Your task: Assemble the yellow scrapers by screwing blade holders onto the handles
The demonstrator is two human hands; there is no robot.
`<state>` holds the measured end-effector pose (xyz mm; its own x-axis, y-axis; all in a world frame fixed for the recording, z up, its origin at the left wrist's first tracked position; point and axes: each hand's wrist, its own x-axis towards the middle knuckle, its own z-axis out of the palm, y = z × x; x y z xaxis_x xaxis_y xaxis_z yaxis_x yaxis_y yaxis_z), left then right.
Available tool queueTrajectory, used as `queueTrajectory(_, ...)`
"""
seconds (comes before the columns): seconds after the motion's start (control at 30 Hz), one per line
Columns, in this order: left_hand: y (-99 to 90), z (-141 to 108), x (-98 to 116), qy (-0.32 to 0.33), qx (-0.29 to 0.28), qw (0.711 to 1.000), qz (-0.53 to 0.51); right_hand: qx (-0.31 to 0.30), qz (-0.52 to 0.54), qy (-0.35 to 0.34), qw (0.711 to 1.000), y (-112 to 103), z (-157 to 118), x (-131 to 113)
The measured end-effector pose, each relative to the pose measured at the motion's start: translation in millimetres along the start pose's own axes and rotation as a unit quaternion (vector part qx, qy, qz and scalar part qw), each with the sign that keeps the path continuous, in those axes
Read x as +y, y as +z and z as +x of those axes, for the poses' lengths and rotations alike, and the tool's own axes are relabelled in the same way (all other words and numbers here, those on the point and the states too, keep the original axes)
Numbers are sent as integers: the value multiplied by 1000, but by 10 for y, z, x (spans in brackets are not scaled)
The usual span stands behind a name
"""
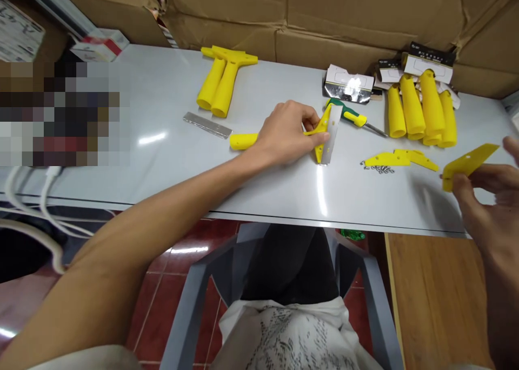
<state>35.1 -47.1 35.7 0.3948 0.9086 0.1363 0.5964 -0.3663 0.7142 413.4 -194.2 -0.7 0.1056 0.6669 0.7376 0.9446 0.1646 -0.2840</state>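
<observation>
My left hand is closed around a yellow scraper handle lying across the table. A metal blade rests against the handle's wide head, with my thumb at its edge. Off to the right, my right hand pinches a flat yellow plastic plate above the table. Between the hands lie more yellow plates and a small heap of screws. Just beyond the blade is a screwdriver with a green and yellow grip. A second blade lies left of the held handle.
Two yellow handles lie at the back left, and several more stand at the right. Black and white packaging cards sit near the cardboard along the back. White cables hang at the left edge.
</observation>
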Motion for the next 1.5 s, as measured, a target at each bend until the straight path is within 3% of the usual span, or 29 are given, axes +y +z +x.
queueTrajectory(0.07,-56,-11,26,8,5,999,-32,-1,144,-3,990,73,164,-312)
queueTrajectory(0.13,-123,-18,44,10,12,998,-67,-60,247,26,967,166,355,-673)
queueTrajectory(0.27,-239,-12,53,-6,43,993,-113,-195,279,7,941,436,672,-1291)
queueTrajectory(0.4,-296,-23,87,-15,80,988,-135,-285,310,9,907,771,806,-1590)
queueTrajectory(0.6,-301,-73,160,-9,115,983,-141,-264,391,71,879,1059,720,-1610)
queueTrajectory(0.8,-282,-83,143,-10,94,978,-185,-206,309,4,929,1041,580,-1595)
queueTrajectory(0.97,-273,-78,124,-21,81,981,-175,-203,286,-22,936,969,622,-1569)
queueTrajectory(1.13,-170,-69,99,-11,83,992,-97,-208,396,45,893,856,728,-1510)
queueTrajectory(1.23,-92,-90,95,8,80,995,-65,-243,427,96,866,846,751,-1508)
queueTrajectory(1.33,-38,-117,96,25,82,995,-58,-267,424,116,858,884,740,-1509)
queueTrajectory(1.5,-4,-146,103,46,78,994,-68,-236,450,103,855,929,721,-1478)
